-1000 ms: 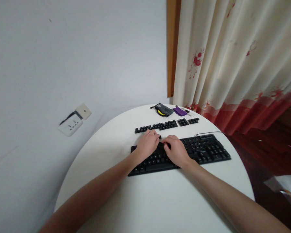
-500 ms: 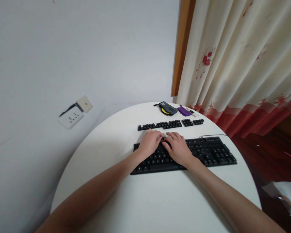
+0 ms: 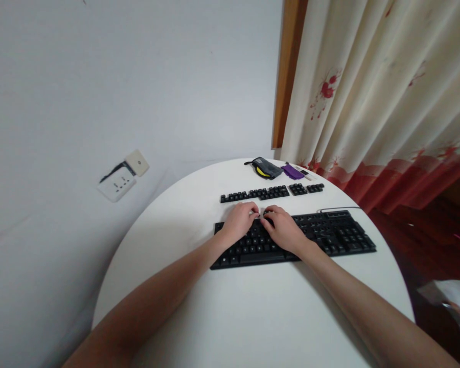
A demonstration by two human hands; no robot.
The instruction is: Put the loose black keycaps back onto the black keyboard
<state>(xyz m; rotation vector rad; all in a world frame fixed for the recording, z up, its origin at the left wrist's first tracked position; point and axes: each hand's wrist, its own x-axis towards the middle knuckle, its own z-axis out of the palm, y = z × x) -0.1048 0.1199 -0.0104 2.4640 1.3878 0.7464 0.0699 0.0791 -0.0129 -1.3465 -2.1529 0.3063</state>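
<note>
Two bare hands nearly meet at the far left part of a black keyboard [image 3: 348, 236], which lies on the white counter [image 3: 233, 312]. The left hand [image 3: 237, 223] has bent fingers, but whether they grasp anything I cannot tell. A small dark piece shows by the fingers of the right hand [image 3: 285, 230]; their grasp is unclear too. If that piece is held only at its edge, it could slip and drop among the keys. Both hands cover the spot, so a crooked placement could go unseen. Pushing hard could slide the keyboard into the loose keycaps [image 3: 274, 192] beyond, scattering their row.
</note>
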